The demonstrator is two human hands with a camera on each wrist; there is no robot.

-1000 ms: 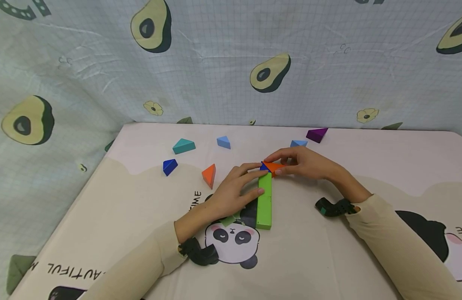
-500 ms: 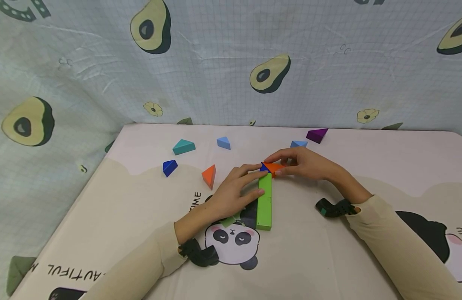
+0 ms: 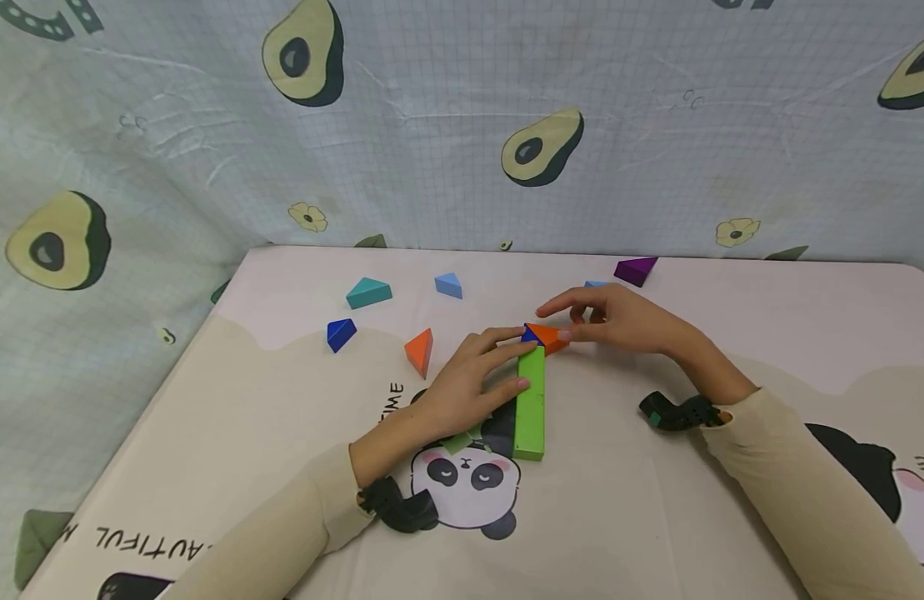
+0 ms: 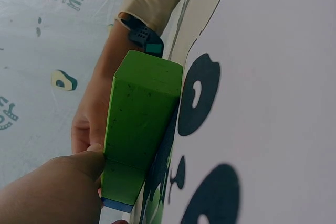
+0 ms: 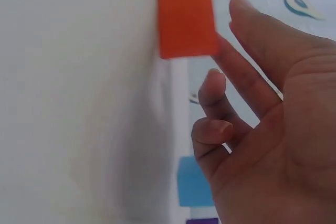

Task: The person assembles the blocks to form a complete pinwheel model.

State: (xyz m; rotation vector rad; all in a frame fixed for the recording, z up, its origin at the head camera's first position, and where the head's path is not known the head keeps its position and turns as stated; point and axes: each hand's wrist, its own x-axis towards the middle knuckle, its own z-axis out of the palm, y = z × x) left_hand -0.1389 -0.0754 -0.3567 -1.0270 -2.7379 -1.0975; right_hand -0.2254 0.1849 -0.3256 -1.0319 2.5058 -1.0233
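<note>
Right hand (image 3: 630,321) has just come off: half a second ago its forefinger was on the tip of the row and the thumb by the orange block (image 3: 550,339); now the forefinger is lifted clear and the whole hand has slid a little outward. Fingers loosely bent, gap between thumb and forefinger, nothing gripped; the right wrist view shows the thumb tip apart from the orange block, though from above it overlaps the near corner. Left hand (image 3: 465,379) hasn't moved: fingers spread and fairly straight, fingertips resting on the blue block (image 3: 531,334) and the joint below it, thumb on the side of the green blocks (image 3: 530,421), steadying rather than grasping. The green blocks lie end to end on the table (image 3: 641,517), blue block at the far end, orange block against the blue on the right side. Orange stayed put when let go, so that piece looks placed; the shape seems only part built. Loose pieces around it: teal block (image 3: 369,292), light blue block (image 3: 448,286), dark blue block (image 3: 341,335) and second orange block (image 3: 419,353) to the left, purple block (image 3: 636,272) at the far edge, second light blue block (image 3: 596,283) mostly hidden behind the right hand.
</note>
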